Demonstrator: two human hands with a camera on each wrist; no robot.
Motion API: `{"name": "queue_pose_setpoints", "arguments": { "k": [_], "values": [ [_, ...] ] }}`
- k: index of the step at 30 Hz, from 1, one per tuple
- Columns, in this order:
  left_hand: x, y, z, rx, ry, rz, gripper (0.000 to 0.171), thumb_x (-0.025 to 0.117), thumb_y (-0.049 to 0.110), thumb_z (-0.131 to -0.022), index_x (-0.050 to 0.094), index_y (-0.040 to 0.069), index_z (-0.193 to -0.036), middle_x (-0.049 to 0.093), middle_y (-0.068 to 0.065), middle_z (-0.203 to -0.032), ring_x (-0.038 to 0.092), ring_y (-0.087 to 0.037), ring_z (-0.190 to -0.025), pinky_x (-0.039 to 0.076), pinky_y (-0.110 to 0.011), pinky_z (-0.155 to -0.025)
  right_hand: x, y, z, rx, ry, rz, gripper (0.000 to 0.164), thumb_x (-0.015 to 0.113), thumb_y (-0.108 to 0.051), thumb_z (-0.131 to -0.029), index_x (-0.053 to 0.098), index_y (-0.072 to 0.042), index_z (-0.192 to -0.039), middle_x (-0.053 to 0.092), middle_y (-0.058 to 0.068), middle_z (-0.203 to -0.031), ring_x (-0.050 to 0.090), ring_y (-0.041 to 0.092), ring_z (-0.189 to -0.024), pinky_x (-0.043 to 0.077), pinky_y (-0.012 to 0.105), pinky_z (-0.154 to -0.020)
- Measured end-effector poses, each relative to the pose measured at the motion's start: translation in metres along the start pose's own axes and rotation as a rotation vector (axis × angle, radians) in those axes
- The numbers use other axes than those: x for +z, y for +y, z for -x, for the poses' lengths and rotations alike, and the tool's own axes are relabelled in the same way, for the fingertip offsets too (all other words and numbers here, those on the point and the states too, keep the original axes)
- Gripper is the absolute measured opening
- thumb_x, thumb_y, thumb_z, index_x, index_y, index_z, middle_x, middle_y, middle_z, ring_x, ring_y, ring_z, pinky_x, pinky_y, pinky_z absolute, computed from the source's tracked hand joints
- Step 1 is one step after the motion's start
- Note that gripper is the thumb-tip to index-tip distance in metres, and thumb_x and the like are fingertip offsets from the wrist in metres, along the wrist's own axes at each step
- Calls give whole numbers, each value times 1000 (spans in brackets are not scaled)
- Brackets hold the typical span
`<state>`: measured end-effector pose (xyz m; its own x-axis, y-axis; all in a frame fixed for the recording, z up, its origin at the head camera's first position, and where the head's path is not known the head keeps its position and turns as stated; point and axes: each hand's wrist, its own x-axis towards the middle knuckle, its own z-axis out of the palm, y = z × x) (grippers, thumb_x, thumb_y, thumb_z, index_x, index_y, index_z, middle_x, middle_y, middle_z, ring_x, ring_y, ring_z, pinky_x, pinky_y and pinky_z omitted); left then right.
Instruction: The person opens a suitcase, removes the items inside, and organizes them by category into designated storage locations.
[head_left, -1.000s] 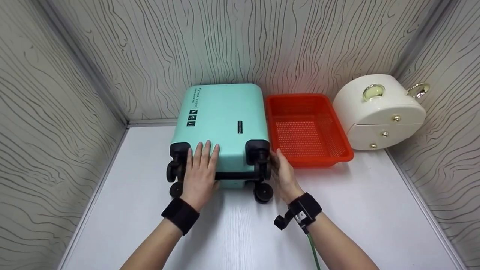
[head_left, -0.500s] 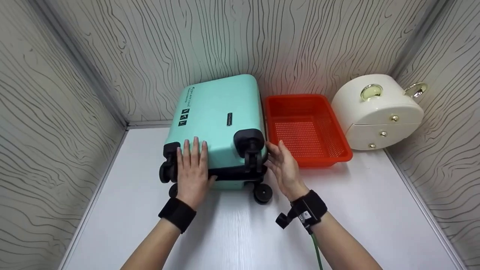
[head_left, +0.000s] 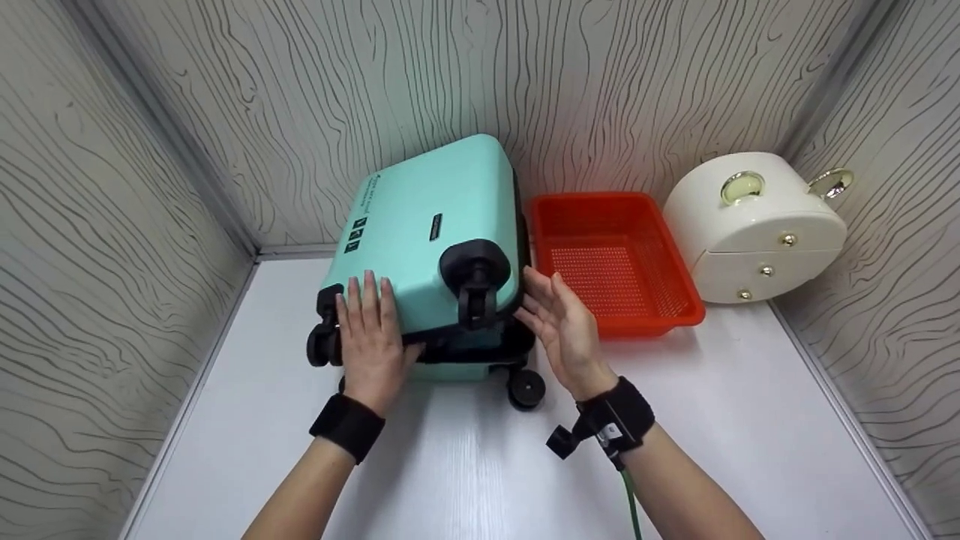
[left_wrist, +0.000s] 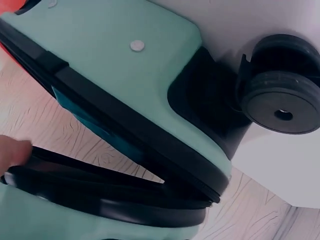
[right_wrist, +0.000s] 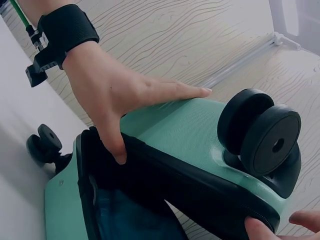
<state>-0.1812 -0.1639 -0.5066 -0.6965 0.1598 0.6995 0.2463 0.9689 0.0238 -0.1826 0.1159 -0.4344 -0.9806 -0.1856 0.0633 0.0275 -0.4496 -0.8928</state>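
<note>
A mint-green suitcase (head_left: pixel 420 217) lies flat with black wheels toward me. Its upper half is tilted up on the right; a dark gap (head_left: pixel 472 346) with dark teal lining (right_wrist: pixel 132 215) shows between the halves. My left hand (head_left: pixel 370 352) lies over the lid's near end, fingers stretched on the shell. In the left wrist view its thumb (left_wrist: pixel 15 151) reaches over the lid's black rim inside the opening. My right hand (head_left: pixel 570 337) is at the lid's right edge, palm exposed and fingers extended against the rim (right_wrist: pixel 165 170). Some of its fingertips are hidden.
A red perforated basket (head_left: pixel 544 300) stands right of the suitcase, close to it. A white rounded case (head_left: pixel 750 247) with small gold knobs sits farther right. Wood-grain panels (head_left: pixel 420 67) enclose the white table (head_left: pixel 480 465). A green cable (head_left: pixel 631 502) trails from my right wristband.
The suitcase's upper half has risen on its right side, widening the gap. My left hand has shifted left with it. My right hand has turned its palm more toward the camera, still at the lid's edge.
</note>
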Motion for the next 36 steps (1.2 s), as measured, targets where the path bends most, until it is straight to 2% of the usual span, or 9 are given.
{"name": "queue_pose_setpoints", "arguments": {
  "k": [6, 10, 13, 18, 21, 24, 27, 30, 36],
  "values": [
    [-7, -10, -4, -24, 55, 56, 135, 102, 30, -57, 19, -2, -158, 28, -26, -158, 26, -47, -146, 15, -60, -121, 11, -3, 3, -98, -93, 19, 59, 32, -33, -113, 29, 4, -158, 27, 24, -164, 36, 37, -146, 39, 44, -114],
    [-11, -17, -7, -47, 58, 106, 134, 101, 24, -59, 17, -1, -159, 29, -27, -157, 28, -46, -145, 14, -58, -121, 11, 3, 2, -132, -124, 144, 54, 33, -25, -112, 27, 0, -160, 29, 20, -164, 35, 37, -146, 35, 49, -116],
    [-14, -21, -9, -73, 59, 152, 131, 99, 21, -63, 14, -1, -161, 27, -26, -158, 27, -44, -146, 14, -57, -122, -2, 21, 0, -137, -102, 375, 49, 42, -21, -111, 40, -1, -155, 42, 16, -157, 41, 35, -143, 36, 49, -115],
    [-18, -29, -13, -130, 85, 231, 130, 97, 17, -65, 12, 0, -162, 27, -25, -158, 26, -43, -145, 16, -56, -121, -41, 67, 0, -163, -97, 947, 36, 58, -18, -105, 64, -7, -139, 56, 13, -146, 46, 32, -140, 38, 52, -113],
    [-20, -34, -16, -155, 115, 276, 126, 95, 16, -68, 12, -1, -162, 29, -25, -156, 28, -42, -143, 20, -56, -119, -61, 89, 2, -260, -167, 1249, 34, 64, -18, -102, 68, -6, -133, 59, 15, -143, 43, 35, -142, 38, 55, -112],
    [-22, -38, -18, -184, 126, 309, 122, 93, 17, -71, 13, 0, -162, 29, -25, -156, 29, -41, -143, 24, -56, -118, -70, 103, 3, -397, -216, 1439, 30, 69, -18, -99, 73, -6, -125, 66, 13, -133, 44, 34, -142, 44, 53, -108],
    [-24, -40, -19, -222, 121, 349, 121, 92, 17, -72, 14, 2, -162, 28, -25, -156, 29, -41, -143, 26, -56, -116, -73, 110, 1, -515, -202, 1530, 20, 74, -16, -95, 77, -8, -113, 73, 9, -118, 51, 32, -136, 51, 49, -101],
    [-26, -39, -21, -260, 101, 380, 120, 92, 17, -72, 13, 4, -163, 27, -23, -158, 28, -40, -143, 29, -57, -114, -73, 111, 0, -575, -170, 1552, 11, 76, -13, -93, 78, -9, -103, 75, 7, -106, 58, 31, -129, 52, 47, -98],
    [-30, -43, -25, -335, 60, 433, 121, 91, 22, -75, 10, 8, -164, 23, -20, -159, 28, -36, -143, 33, -56, -113, -74, 110, 1, -589, -148, 1562, 9, 77, -12, -92, 78, -8, -100, 75, 7, -104, 62, 30, -124, 54, 47, -96]
  ]
}}
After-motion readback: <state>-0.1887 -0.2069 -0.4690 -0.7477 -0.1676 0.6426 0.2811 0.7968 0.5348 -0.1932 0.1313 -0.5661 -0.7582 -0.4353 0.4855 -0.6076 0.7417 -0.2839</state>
